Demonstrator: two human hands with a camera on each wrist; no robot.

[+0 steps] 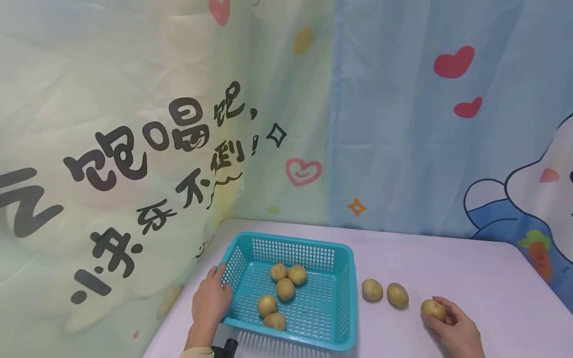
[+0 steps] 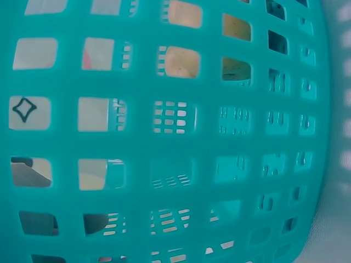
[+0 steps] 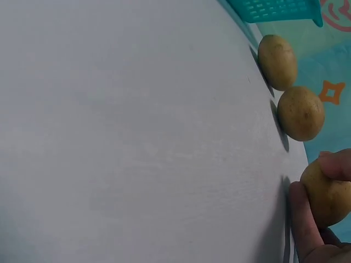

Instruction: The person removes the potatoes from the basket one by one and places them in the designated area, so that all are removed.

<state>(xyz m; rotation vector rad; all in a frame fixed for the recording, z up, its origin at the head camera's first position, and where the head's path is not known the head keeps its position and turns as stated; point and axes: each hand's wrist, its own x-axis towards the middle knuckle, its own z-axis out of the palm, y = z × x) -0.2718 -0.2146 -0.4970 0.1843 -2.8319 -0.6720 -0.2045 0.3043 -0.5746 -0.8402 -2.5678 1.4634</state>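
In the head view my left hand [image 1: 211, 297] holds the left rim of a turquoise plastic basket [image 1: 309, 337] with holes in its walls. Several potatoes [image 1: 285, 290] lie on the basket's floor. Over on the right, my right hand [image 1: 456, 328] grips a single potato [image 1: 433, 309] between thumb and fingers, low at the table. Between that hand and the basket sit two loose potatoes, one rounder [image 1: 372, 290] and one more oval [image 1: 397, 295]. The right wrist view shows the gripped potato [image 3: 324, 200] close up. Basket wall [image 2: 140, 142] fills most of the left wrist view, and the left hand is hidden there.
A pale cloth-covered table [image 1: 447, 263] carries everything. Printed curtains [image 1: 394, 124] with hearts and lettering hang behind it and along the left side. The basket stands near the table's left edge.
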